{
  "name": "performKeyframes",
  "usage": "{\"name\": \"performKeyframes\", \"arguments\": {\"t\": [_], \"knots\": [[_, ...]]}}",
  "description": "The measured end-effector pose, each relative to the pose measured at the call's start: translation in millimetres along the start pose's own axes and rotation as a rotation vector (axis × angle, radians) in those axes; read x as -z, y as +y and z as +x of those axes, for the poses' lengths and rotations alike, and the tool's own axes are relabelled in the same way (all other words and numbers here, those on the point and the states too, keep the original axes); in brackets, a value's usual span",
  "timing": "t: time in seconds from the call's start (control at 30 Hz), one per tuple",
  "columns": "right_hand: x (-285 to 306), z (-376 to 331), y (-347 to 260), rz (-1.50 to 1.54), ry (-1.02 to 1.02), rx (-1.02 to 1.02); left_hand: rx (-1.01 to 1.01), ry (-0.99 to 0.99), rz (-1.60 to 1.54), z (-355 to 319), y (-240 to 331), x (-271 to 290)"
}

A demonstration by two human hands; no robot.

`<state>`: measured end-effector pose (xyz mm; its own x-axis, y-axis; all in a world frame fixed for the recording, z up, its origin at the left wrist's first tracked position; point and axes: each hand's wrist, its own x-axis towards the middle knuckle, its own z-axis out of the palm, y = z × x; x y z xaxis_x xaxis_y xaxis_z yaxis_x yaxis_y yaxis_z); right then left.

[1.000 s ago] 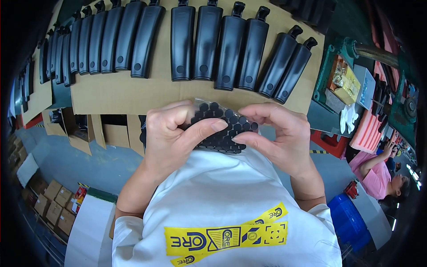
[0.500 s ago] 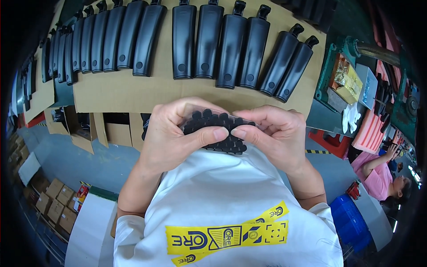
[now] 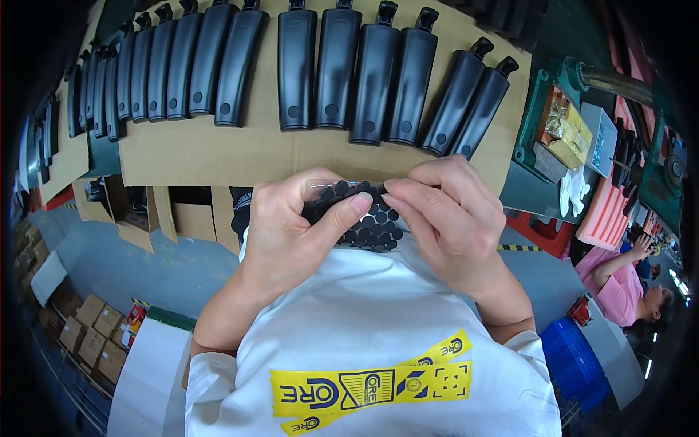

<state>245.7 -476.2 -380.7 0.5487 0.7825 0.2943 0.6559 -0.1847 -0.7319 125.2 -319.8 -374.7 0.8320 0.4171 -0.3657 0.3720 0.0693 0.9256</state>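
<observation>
One clear sheet of round black dots [image 3: 373, 234], held up before the white shirt [image 3: 349, 313]. Left hand [image 3: 285, 224]: fingers gripping it, thumb on top. Right hand [image 3: 457, 222]: fingers pinched together at the sheet's upper right; cannot tell if a dot sits between them. Beyond, long black plastic parts [image 3: 297, 73] lie side by side on cardboard [image 3: 218, 156] over the desk [image 3: 105, 158].

White short-sleeved shirt [image 3: 349, 313] (with dark-marked yellow bands [image 3: 429, 386])
</observation>
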Motion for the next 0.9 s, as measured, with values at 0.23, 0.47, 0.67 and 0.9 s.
{"name": "performKeyframes", "arguments": {"t": [0.23, 0.47, 0.67, 0.9], "knots": [[-2, 0, -1, -0.069, -0.02, 0.052, 0.056, -0.004, -0.02, 0, -4, -2], [2, 7, 4, -0.032, -0.085, 0.084, 0.064, -0.027, -0.031, 3, -1, 0], [24, 19, 7, 0.046, -0.15, 0.015, 0.034, -0.069, -0.047, 8, -2, -1], [38, 53, 40, 0.201, -0.326, -0.338, -0.302, -0.228, -0.033, 22, -20, -13]]}}
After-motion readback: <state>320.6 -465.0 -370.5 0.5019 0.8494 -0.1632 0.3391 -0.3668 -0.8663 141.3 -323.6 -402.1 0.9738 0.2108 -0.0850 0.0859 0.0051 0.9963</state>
